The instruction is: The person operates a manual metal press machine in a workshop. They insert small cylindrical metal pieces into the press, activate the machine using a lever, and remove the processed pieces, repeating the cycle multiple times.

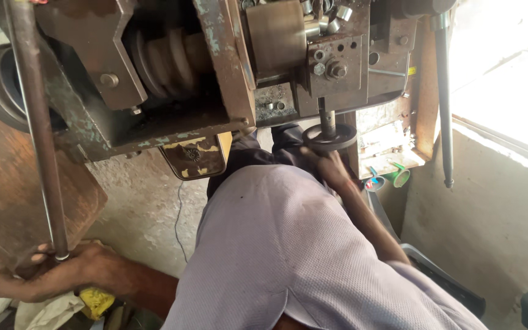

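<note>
My left hand [44, 275] is at the lower left, fingers wrapped around the bottom end of a long steel rod [38, 122] that runs up past the machine. My right hand [332, 168] reaches forward under the machine and grips a dark round handwheel [330, 137] on a short vertical shaft. My lilac shirt [288, 250] fills the middle and hides part of my right forearm. The rusty brown machine body [227, 73] spans the top of the view.
A worn wooden board [13, 189] lies by my left hand, with a yellow cloth [96, 300] below it. A grooved pulley [172, 58] sits inside the frame. A black lever [444, 98] hangs at right near a bright window. Small green and blue cups [398, 177] sit below a shelf.
</note>
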